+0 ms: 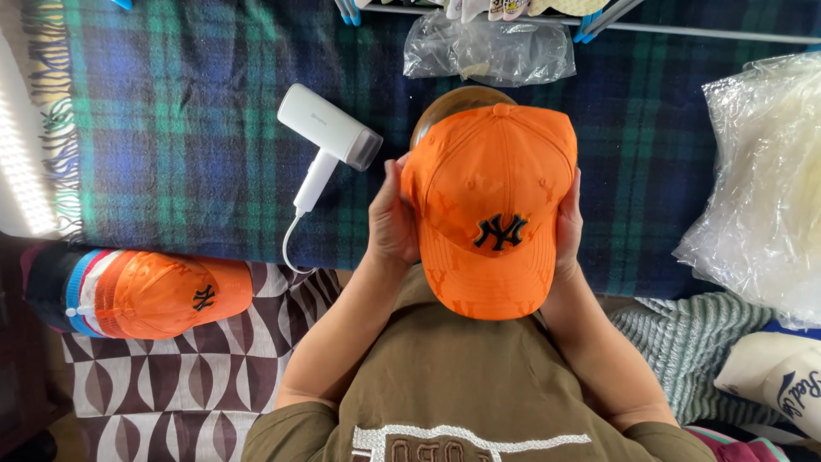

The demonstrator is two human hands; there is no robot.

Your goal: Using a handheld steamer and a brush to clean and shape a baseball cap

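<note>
Over plaid blanket (197, 128), stiff orange cap (492, 205) w/ curved brim, L hand (392, 224) & R hand (568, 224) fingers clamped on sides.

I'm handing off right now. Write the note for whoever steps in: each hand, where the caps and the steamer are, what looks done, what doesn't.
Left hand: grip on the left side of the orange cap.
Right hand: grip on the cap's right side.
The cap sits over a rounded brown form, brim toward the person, above the plaid blanket.
White handheld steamer lies on the blanket left of the cap, untouched, cord trailing to the edge.
A stack of caps, orange one on top, lies at lower left on the patterned cloth.
Clear plastic bags are piled at right.
Done: cap seated on the form. Not yet: steamer picked up.
</note>
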